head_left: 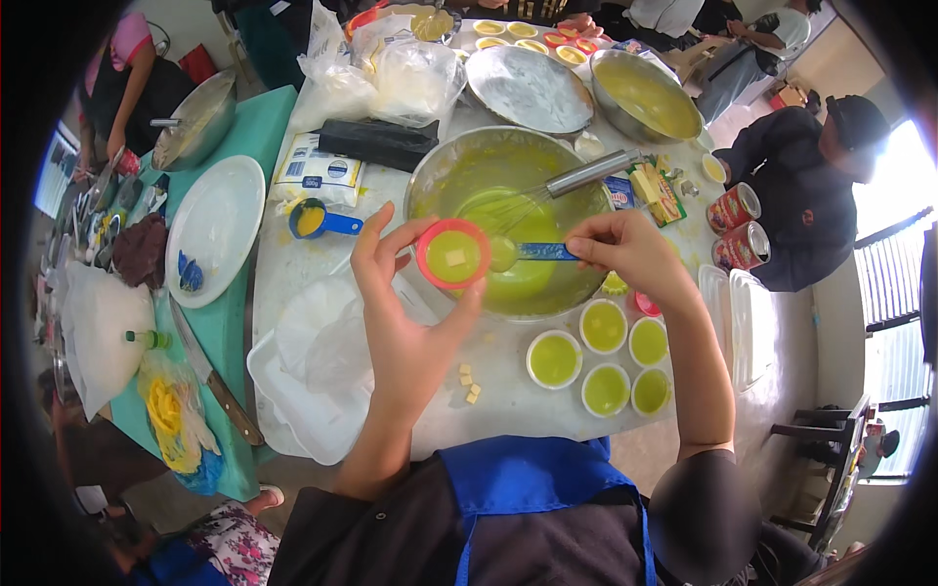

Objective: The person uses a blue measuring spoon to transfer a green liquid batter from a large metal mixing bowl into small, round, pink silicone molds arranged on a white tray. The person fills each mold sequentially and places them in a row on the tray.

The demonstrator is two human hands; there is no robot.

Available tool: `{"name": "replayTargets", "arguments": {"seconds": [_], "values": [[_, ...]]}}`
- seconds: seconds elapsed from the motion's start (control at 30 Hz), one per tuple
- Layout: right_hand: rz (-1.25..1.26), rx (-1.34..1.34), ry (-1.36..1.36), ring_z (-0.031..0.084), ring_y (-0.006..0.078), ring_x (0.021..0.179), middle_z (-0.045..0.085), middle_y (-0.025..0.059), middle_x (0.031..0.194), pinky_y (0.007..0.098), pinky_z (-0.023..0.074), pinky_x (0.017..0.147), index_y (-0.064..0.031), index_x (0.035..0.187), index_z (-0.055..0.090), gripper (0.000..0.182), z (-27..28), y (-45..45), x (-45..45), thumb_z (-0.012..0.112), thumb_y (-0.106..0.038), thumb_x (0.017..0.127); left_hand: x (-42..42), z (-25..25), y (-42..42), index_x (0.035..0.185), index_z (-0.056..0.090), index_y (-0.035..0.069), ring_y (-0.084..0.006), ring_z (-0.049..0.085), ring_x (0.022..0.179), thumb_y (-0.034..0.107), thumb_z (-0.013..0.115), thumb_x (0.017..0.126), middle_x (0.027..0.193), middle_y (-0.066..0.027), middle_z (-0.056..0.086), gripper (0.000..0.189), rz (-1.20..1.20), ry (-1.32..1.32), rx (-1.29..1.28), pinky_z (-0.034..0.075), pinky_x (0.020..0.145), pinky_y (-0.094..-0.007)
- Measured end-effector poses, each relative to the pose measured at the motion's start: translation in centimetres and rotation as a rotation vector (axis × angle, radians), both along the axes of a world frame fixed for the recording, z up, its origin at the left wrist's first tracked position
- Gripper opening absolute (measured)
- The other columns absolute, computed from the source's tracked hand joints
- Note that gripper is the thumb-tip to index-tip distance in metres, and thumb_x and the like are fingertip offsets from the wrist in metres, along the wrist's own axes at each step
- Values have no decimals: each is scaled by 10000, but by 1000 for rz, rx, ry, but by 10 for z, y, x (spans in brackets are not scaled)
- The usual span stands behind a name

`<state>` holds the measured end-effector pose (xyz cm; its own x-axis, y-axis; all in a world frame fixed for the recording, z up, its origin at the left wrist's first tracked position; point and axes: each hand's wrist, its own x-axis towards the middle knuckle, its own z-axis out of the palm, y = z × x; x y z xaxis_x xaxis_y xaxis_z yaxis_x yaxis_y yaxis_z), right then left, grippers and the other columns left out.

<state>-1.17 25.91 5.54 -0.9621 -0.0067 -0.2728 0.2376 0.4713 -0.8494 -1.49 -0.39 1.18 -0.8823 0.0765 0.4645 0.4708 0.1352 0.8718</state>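
My left hand [410,315] holds a small red cup [454,254] of green batter, a pale cube on its surface, over the near left part of a steel mixing bowl [432,168]. Pinched in my right hand [630,253] is the handle of a blue measuring spoon [546,251]; its bowl end, with green batter, is beside the red cup. The mixing bowl holds more green batter [527,220] and a wire whisk [586,174] leaning on its rim. Several white cups [555,359] of green batter stand near the right forearm. Small pale cubes [469,381] lie on the table.
At left are a blue measuring cup [311,220], a white tray [308,410] and, on a green table, a knife [220,388]. Beyond the bowl stand a round pan [529,89] and another steel bowl [645,95]. Red cans [735,207] and a person [799,190] are at right.
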Motion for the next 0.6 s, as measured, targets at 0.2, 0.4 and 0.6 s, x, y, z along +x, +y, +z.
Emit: {"name": "replayTargets", "arguments": {"seconds": [0.2, 0.4, 0.6], "values": [[-44, -10, 27, 585, 63, 651, 687, 12, 740, 240, 450, 592, 7, 924, 754, 182, -12, 21, -7, 715, -171, 918, -7, -2, 11, 1504, 288, 43, -266, 549, 1230, 39, 840, 764, 1281, -154, 609, 924, 75, 78, -6, 346, 1119, -442], [-85, -68, 24, 556, 46, 622, 661, -8, 715, 214, 412, 562, -3, 926, 745, 187, -1, 21, 2, 726, -189, 933, -4, -4, 9, 1514, 281, 59, -254, 556, 1240, 2, 833, 745, 1295, -148, 619, 949, 59, 32, -25, 305, 1156, -435], [-110, -129, 64, 563, 48, 630, 665, 1, 723, 210, 424, 574, 4, 944, 748, 196, 10, 32, 6, 736, -191, 927, -2, -3, 12, 1521, 265, 59, -246, 534, 1251, 20, 843, 732, 1290, -131, 629, 979, 33, 37, -73, 291, 1163, -436]]}}
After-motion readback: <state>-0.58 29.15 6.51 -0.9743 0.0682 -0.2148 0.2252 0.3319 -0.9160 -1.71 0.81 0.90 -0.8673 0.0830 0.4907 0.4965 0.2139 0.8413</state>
